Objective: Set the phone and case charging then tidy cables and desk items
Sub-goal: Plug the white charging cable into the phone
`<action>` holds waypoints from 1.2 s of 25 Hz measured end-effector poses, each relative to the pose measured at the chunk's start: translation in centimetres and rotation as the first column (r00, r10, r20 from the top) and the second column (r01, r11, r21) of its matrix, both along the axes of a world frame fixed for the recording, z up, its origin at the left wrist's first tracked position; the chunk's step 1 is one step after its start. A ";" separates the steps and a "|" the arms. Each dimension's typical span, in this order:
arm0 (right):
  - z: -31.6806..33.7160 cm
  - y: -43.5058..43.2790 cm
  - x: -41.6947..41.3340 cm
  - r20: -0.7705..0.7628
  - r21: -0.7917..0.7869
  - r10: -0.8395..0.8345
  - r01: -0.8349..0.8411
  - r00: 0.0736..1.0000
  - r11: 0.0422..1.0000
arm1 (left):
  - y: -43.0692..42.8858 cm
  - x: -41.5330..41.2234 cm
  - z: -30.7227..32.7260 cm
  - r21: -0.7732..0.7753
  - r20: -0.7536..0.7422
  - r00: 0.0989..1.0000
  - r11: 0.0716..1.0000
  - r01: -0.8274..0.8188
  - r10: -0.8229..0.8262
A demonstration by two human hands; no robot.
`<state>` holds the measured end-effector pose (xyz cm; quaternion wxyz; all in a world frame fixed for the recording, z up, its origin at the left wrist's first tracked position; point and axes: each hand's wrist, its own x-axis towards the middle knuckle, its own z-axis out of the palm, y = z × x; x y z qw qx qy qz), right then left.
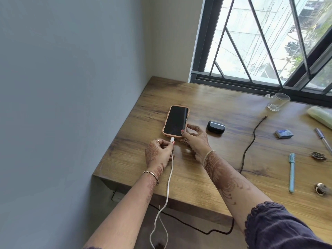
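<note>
Two hands are working at a phone [176,121] lying on a wooden surface [197,178].
The left hand [158,151] is pinching the plug [172,139] of a white cable [169,177] at the phone's near end, while the right hand [195,139] is gripping the phone's near right corner. A dark earbud case [216,127] is sitting just right of the phone; farther right a black cable [251,141], a glass [277,101] and a blue pen [292,172] are lying apart.

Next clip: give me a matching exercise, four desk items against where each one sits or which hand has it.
1 phone
2 white cable
3 earbud case
4 drinking glass

A near the window frame
B pinched by the left hand
C gripped by the right hand
D untouched, right of the phone

Pairs: 1-C, 2-B, 3-D, 4-A
</note>
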<state>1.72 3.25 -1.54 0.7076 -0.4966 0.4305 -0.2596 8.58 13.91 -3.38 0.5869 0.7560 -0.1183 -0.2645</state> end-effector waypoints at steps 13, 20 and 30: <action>0.0 0.1 0.0 -0.005 -0.016 0.000 0.000 1.000 1.000 | 0.0 0.2 0.1 0.014 -0.015 1.000 1.000 -0.007 0.008; -0.1 0.0 0.1 -0.046 -0.020 0.003 -0.004 0.999 1.000 | 0.0 0.3 -0.2 -0.011 -0.023 0.999 1.000 0.029 -0.029; 0.2 0.1 -0.1 0.036 0.035 0.001 -0.003 0.999 0.999 | 0.0 0.3 0.5 0.005 -0.029 0.999 0.999 0.037 -0.037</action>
